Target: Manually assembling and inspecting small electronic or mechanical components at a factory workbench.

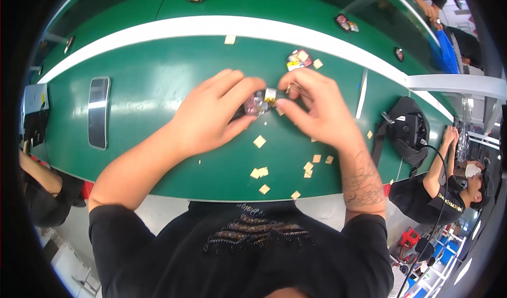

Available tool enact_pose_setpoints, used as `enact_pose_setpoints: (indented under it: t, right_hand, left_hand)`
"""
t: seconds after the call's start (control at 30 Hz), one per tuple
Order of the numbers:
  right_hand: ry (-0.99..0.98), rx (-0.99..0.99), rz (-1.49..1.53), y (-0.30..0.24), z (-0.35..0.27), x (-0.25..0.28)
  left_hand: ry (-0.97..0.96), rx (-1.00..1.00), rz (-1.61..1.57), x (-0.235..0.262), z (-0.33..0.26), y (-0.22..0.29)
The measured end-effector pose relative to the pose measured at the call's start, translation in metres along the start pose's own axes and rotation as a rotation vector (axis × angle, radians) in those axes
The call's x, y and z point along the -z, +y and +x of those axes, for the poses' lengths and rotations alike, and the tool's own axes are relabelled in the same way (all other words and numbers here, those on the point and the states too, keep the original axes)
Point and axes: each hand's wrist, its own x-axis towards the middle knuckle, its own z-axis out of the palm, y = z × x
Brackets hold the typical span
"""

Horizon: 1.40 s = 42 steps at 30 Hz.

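My left hand is closed around the left side of a small electronic assembly, gripping it between fingers and thumb. The assembly is dark with reddish and silvery parts, and a white and yellow patch shows near its right end. At that end my right hand pinches with thumb and forefinger at a dark edge piece. Something thin and light-coloured shows among the right fingers, too small to name. Pale square pieces lie scattered on the green table below the hands, several of them near my right forearm.
Beyond my right hand sits another similar assembly with pale squares on it. A phone-like slab lies at left, a black bag at right. A white rail crosses behind. People sit at both sides; one person's hands rest at far right.
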Motion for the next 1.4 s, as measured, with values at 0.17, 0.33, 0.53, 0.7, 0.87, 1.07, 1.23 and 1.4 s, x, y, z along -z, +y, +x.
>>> enact_pose_setpoints:
  t: [0.17,0.33,0.53,0.7,0.87,1.07,1.23,1.4]
  right_hand:
    - [0.085,0.072,0.085,0.003,-0.001,-0.019]
    - [0.017,-0.104,0.38,0.002,0.0,-0.022]
    - [-0.053,-0.051,0.247,0.001,0.002,-0.018]
    - [-0.031,0.072,0.213,0.006,0.005,-0.009]
    - [-0.063,0.034,0.119,0.0,-0.002,0.0]
    - [-0.051,-0.017,-0.014,-0.018,-0.003,-0.011]
    - [-0.008,-0.019,-0.112,-0.027,-0.004,-0.025]
    - [0.012,-0.021,-0.108,-0.027,-0.006,-0.028]
  left_hand:
    - [0.055,-0.059,-0.036,0.0,-0.002,0.004]
    - [0.032,-0.042,-0.004,-0.001,-0.002,0.001]
    - [-0.018,-0.057,0.021,-0.003,-0.005,-0.003]
    - [-0.011,-0.101,0.122,-0.002,-0.006,0.001]
    - [0.029,-0.179,0.165,-0.01,-0.006,-0.003]
    - [0.007,-0.184,0.202,-0.008,-0.009,-0.003]
    - [0.005,-0.204,0.249,-0.008,-0.008,-0.005]
    - [0.028,-0.223,0.182,-0.008,-0.008,-0.009]
